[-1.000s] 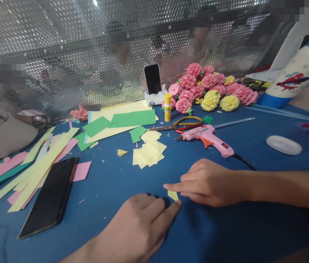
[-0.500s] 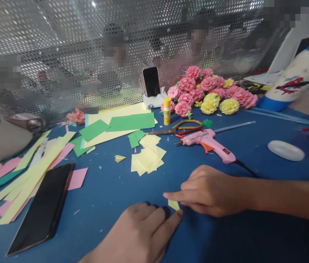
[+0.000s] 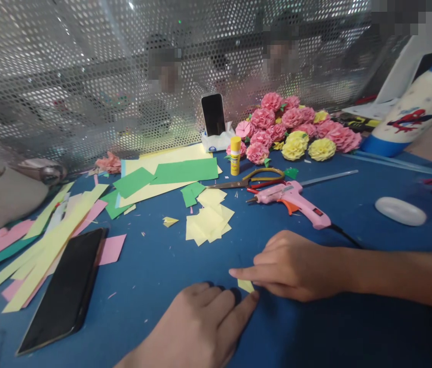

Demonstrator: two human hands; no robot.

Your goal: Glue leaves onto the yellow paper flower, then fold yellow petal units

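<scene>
A small folded piece of yellow paper [image 3: 245,285] lies on the blue tabletop between my hands. With its index fingertip, my left hand [image 3: 204,319] presses the near corner of the paper, the other fingers curled under. My right hand [image 3: 292,266] holds the paper's far edge down under its stretched index finger, while its remaining fingers are folded in. Part of the paper is hidden beneath that finger. Several yellow paper squares [image 3: 207,223] lie in a loose pile beyond my hands, with a small folded yellow piece [image 3: 170,221] to their left.
A pink glue gun [image 3: 296,199], scissors [image 3: 254,179] and a glue stick [image 3: 235,156] are beyond my hands. Pink and yellow paper flowers [image 3: 273,122] are heaped behind them. At left, a black phone [image 3: 63,291] lies beside paper strips [image 3: 47,250]. A bottle [image 3: 411,112] leans at right.
The whole view has shifted slightly, with things sitting a little further right. Both hands keep the same hold on the yellow paper.
</scene>
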